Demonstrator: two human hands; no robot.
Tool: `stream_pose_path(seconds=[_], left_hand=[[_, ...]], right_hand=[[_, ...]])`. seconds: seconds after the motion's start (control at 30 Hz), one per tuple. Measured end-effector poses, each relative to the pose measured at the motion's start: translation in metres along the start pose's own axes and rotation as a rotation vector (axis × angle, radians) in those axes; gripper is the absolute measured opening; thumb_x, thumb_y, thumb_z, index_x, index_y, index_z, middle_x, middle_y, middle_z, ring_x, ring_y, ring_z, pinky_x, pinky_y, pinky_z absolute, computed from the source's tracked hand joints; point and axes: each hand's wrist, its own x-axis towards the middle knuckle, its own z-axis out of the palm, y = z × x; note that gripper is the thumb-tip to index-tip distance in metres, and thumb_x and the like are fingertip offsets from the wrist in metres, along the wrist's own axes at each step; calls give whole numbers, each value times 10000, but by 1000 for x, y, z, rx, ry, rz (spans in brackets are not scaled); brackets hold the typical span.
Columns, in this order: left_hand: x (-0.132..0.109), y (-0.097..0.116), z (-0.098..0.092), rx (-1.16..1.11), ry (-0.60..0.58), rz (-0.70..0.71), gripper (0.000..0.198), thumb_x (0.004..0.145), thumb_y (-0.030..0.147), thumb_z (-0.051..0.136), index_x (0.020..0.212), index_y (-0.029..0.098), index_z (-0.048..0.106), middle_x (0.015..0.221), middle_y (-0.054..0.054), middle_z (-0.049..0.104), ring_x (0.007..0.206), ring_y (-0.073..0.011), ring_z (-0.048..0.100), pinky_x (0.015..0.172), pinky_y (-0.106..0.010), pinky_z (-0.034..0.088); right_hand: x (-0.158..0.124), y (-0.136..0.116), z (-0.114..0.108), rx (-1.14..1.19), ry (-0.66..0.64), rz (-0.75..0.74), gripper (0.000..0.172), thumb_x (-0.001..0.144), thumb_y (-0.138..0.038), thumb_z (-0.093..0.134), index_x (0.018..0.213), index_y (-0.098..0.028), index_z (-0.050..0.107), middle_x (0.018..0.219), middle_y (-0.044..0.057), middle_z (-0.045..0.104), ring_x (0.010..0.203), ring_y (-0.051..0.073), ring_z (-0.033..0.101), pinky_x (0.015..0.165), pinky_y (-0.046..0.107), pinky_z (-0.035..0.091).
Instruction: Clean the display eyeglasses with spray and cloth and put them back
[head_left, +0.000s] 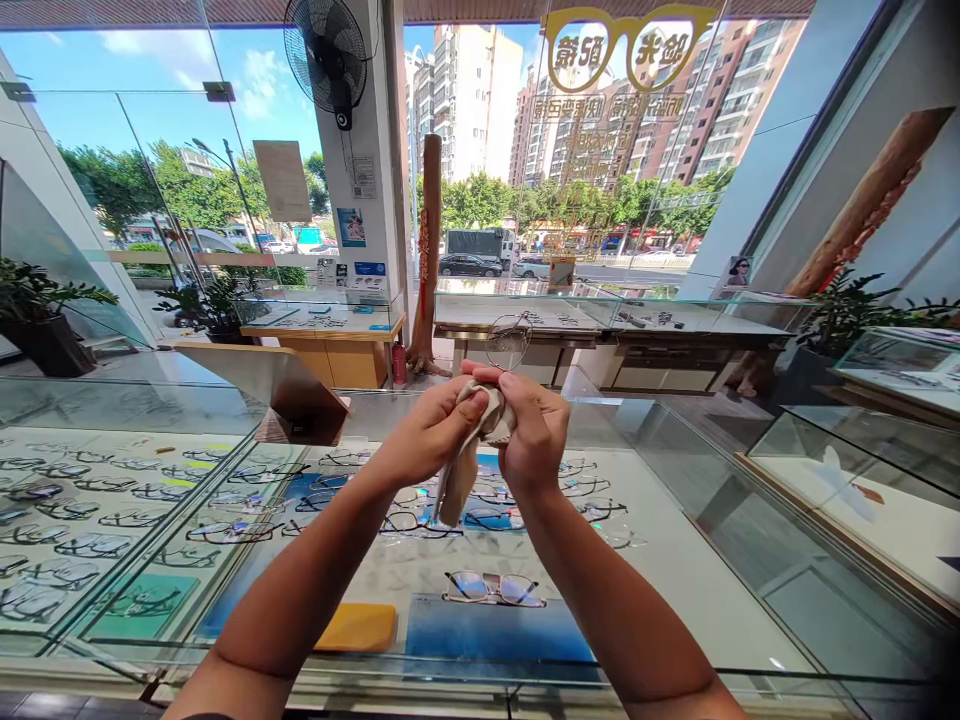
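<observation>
A pale beige cleaning cloth (459, 480) is bunched between my two hands, its loose end hanging down. My left hand (431, 430) is closed, the thumb pressing on the cloth. Closed opposite it is my right hand (536, 430), fingertips at the lower edge of a pair of thin-rimmed glasses (510, 342). One round lens stands up above the fingers; the other part is hidden by the cloth and hands. Below, a pair of metal-framed glasses (491, 590) rests at the top edge of a blue pad (495, 630).
Under my arms is a glass display counter (615, 590) with several rows of glasses inside. A yellow case (358, 628) lies near its front edge. At the back left of the counter stands a tilted mirror-like panel (247, 385). Farther off are more showcases (525, 318) and a wall fan (326, 55).
</observation>
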Motion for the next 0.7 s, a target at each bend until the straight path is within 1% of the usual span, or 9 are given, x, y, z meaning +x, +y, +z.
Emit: stream_pose_path(seconds=[0.1, 0.17, 0.23, 0.3, 0.37, 0.47, 0.53, 0.6, 0.7], left_hand=[[-2, 0, -7, -5, -84, -1, 399, 1041, 566, 647, 983, 173, 613, 924, -24, 561, 823, -154, 505, 749, -273, 463], [-3, -3, -5, 9, -77, 8, 362, 1026, 529, 684, 1072, 174, 628, 961, -32, 585, 847, -163, 533, 766, -278, 486], [-3, -7, 1, 34, -17, 24, 365, 1021, 501, 701, 1163, 173, 631, 954, -27, 608, 829, -160, 544, 758, -275, 485], [-2, -13, 10, 45, 58, 33, 372, 1036, 501, 683, 1196, 170, 629, 870, -1, 606, 751, -143, 530, 712, -266, 463], [-2, -18, 20, 40, 141, 51, 371, 1053, 530, 649, 1147, 171, 632, 788, 23, 582, 676, -130, 501, 655, -260, 430], [-2, -21, 30, 68, 293, 104, 402, 1071, 575, 597, 1025, 177, 631, 774, 19, 577, 673, -127, 491, 640, -260, 404], [-2, -19, 31, 86, 330, 102, 453, 1090, 600, 539, 931, 182, 610, 757, 15, 560, 675, -129, 478, 642, -264, 397], [-2, -14, 24, 90, 271, 79, 492, 1097, 621, 503, 888, 184, 591, 757, 9, 552, 686, -134, 468, 647, -269, 398], [-2, -2, 6, 115, 87, 55, 484, 1085, 618, 527, 890, 179, 586, 826, -11, 562, 748, -146, 472, 689, -275, 418]], right_hand=[[1, -2, 0, -25, -12, 33, 257, 978, -348, 666, 924, -261, 902, 1056, 69, 895, 1000, 273, 840, 928, 432, 641], [1, -3, 0, -31, -16, 59, 274, 988, -362, 652, 945, -259, 902, 1072, 71, 893, 1001, 278, 839, 902, 430, 644], [1, -3, 0, -23, -12, 56, 280, 991, -363, 649, 959, -252, 904, 1087, 75, 891, 1030, 287, 836, 928, 440, 641], [0, -2, 1, -7, -6, 27, 279, 991, -354, 651, 960, -249, 907, 1093, 77, 891, 1080, 292, 831, 1005, 459, 626], [-2, -1, 2, 10, -2, 12, 272, 993, -351, 658, 960, -253, 909, 1103, 75, 891, 1110, 291, 828, 1054, 468, 614], [-5, 1, 3, 25, -17, 22, 251, 987, -362, 686, 968, -253, 910, 1128, 79, 888, 1107, 295, 832, 1053, 471, 622], [-6, 0, 2, 26, -35, 24, 238, 983, -365, 702, 979, -253, 912, 1140, 81, 887, 1091, 295, 837, 1049, 471, 627], [-5, -1, 1, 25, -50, 22, 226, 981, -352, 706, 986, -262, 913, 1141, 73, 887, 1083, 286, 839, 1050, 461, 629], [-2, -4, -1, 21, -63, 25, 229, 983, -337, 692, 968, -276, 912, 1114, 57, 892, 1087, 274, 839, 1049, 448, 632]])
